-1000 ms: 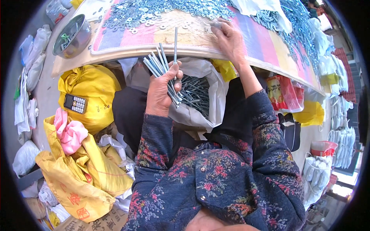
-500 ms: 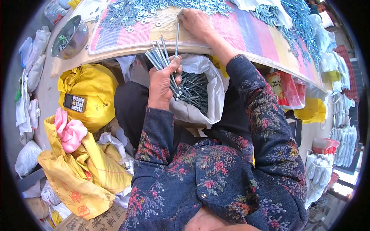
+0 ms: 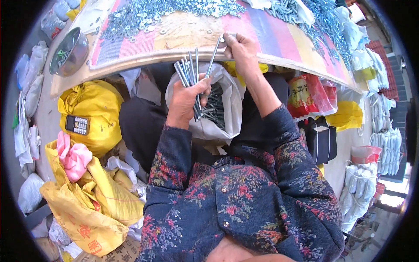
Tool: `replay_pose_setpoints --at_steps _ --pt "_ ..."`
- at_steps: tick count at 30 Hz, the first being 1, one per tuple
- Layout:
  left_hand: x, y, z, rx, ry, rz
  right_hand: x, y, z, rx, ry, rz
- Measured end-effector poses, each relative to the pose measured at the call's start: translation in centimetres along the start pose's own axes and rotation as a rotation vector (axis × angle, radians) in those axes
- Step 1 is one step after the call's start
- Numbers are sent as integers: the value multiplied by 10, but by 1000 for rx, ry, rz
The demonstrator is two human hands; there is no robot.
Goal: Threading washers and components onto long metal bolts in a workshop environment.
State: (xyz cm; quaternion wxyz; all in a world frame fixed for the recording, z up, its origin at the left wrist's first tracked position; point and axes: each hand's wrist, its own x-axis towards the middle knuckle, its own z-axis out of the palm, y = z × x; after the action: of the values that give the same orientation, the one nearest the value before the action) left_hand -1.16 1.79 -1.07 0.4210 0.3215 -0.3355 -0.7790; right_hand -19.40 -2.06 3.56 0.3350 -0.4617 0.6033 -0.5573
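My left hand (image 3: 185,99) is closed round a bundle of long thin metal bolts (image 3: 185,72), their shanks pointing up. One bolt (image 3: 214,56) leans apart from the bundle, its upper tip by my right hand (image 3: 243,52). The right thumb and fingers pinch what looks like a small washer (image 3: 222,39) at that tip. Under the left hand, a white sack (image 3: 233,118) holds many dark metal bolts (image 3: 213,109). Beyond both hands, loose washers (image 3: 170,11) cover the far part of the striped tabletop (image 3: 279,39).
A metal bowl (image 3: 70,52) with small pieces stands at the table's left. Piled bolts (image 3: 323,22) lie far right. Down left are a yellow bundle (image 3: 98,105) with a phone (image 3: 77,125) on it and a yellow sack (image 3: 83,209). A red bag (image 3: 305,98) sits under the table's right.
My right hand has drawn back from the washers toward me and to the right. The separate bolt now leans right toward its fingertips. My left hand keeps its bundle.
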Motion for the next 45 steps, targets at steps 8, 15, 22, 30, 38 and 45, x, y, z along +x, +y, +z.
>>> replay_pose_setpoints --at_steps 8,15,22,30,38,45 --pt "-5 -1 2 -130 -34 -5 -12 -6 11 43 -46 -143" --pt "14 11 -24 -290 95 -19 -21 5 16 -575 -419 -972" --pt "13 11 -7 -144 177 8 90 38 23 -1100 -24 -689" --pt "12 11 2 33 118 -16 39 3 -6 -157 -254 -50" --pt "11 0 3 -122 29 13 11 -12 -3 13 -208 -255" --pt "11 -6 -11 -86 143 6 10 -9 10 -430 31 -918"
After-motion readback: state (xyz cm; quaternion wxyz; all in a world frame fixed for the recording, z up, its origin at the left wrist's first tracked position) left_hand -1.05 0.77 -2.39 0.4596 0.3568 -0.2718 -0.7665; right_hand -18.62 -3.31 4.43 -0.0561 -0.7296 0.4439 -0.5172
